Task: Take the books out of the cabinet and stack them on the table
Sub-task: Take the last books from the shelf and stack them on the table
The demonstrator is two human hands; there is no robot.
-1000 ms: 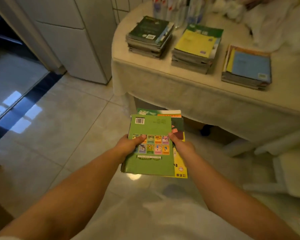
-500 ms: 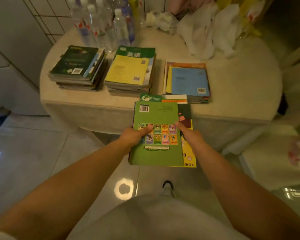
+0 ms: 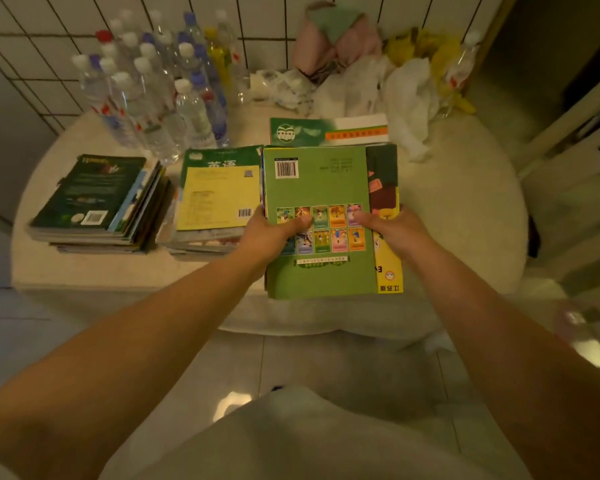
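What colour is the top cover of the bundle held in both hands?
Green, on the top book, with a grid of small coloured pictures; head view.

cloth-covered table [image 3: 465, 209], two book stacks [image 3: 97, 202], water bottles [image 3: 160, 98], crumpled bags [image 3: 406, 88]

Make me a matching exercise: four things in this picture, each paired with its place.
1. bottles
2. dark book pile
3. green book
4. white bags

A. held in both hands
B. table's back left
C. table's back right
D. table's front left

Pairs: 1-B, 2-D, 3-A, 4-C. The left hand and right hand grip the green book.
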